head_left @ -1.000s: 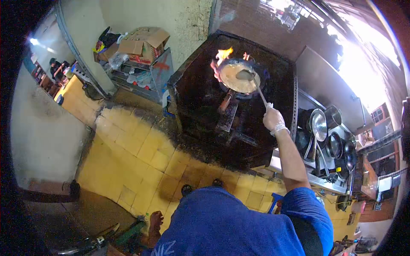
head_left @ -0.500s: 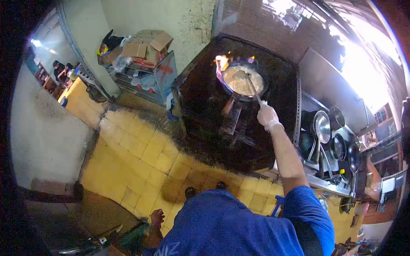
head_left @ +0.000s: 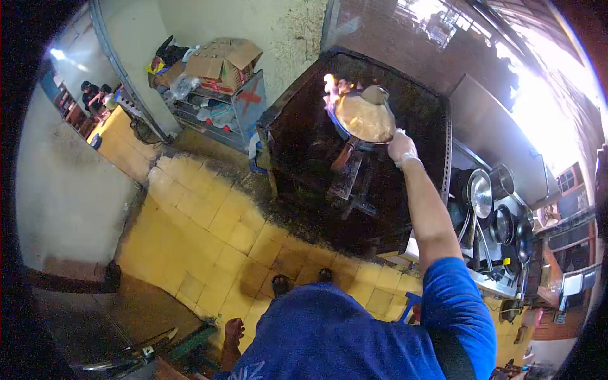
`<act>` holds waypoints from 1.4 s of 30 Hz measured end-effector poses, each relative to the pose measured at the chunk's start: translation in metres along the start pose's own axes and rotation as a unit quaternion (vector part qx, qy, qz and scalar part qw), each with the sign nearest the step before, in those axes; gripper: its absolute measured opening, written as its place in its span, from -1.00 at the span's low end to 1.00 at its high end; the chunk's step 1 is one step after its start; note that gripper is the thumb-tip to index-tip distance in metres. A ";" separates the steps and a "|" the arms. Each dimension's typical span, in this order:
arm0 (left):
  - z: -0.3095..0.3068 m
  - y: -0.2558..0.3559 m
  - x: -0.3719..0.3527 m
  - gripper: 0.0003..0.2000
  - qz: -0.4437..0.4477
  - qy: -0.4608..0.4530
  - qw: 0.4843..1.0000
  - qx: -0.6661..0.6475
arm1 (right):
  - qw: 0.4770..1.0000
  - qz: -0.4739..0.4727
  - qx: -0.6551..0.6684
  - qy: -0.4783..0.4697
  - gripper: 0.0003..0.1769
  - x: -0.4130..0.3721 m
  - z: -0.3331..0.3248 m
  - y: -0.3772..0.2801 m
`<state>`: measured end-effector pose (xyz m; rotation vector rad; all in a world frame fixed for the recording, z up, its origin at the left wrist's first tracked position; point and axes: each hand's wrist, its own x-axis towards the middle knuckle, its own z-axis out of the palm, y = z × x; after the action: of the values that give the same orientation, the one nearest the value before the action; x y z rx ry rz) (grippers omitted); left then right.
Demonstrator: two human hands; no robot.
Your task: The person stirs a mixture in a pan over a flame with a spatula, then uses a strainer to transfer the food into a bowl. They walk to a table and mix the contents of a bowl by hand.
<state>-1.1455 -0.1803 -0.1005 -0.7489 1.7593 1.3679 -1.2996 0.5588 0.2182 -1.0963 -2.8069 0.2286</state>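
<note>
A pan [head_left: 359, 145] stands over a burner on the dark stove, full of bubbling tan food [head_left: 364, 120]. Its brown handle [head_left: 344, 155] points toward me. Orange and violet flames [head_left: 332, 95] rise at the pan's left rim. My right hand [head_left: 401, 148], in a clear glove, is closed on the handle of a ladle just right of the pan. The ladle's grey bowl [head_left: 374, 95] shows at the far side of the food; its handle is hard to make out. My left hand [head_left: 234, 330] hangs low at my side, fingers loosely curled and apart, holding nothing.
Several pans [head_left: 480, 193] and utensils lie on a metal counter to the right. Left of the stove stands a grey shelf [head_left: 248, 104] bearing a cardboard box [head_left: 223, 63]. Yellow tiles [head_left: 209, 234] cover the floor. Through a doorway, people [head_left: 93, 98] stand far off.
The ladle's bowl has moved from the middle of the food to the pan's far edge. My right hand has come slightly closer to the pan. My left hand still hangs low.
</note>
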 end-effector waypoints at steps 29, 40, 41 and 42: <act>0.012 0.027 -0.003 -0.80 0.050 0.023 0.997 -0.055 | 0.998 -0.036 0.014 0.048 -0.66 -0.061 -0.010 0.021; 0.018 0.013 -0.004 -0.82 0.020 0.023 1.000 0.003 | 0.998 -0.056 -0.036 0.009 -0.70 -0.062 0.013 0.019; 0.012 0.015 -0.001 -0.83 0.015 0.002 1.000 0.004 | 0.998 -0.046 -0.018 0.027 -0.70 -0.058 0.016 0.023; 0.009 0.017 0.003 -0.84 0.011 -0.020 1.000 0.004 | 0.998 -0.037 -0.001 0.045 -0.70 -0.054 0.017 0.027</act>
<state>-1.1591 -0.1674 -0.0959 -0.6960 1.7461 1.3808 -1.2452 0.5397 0.1932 -0.9755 -2.7628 0.1649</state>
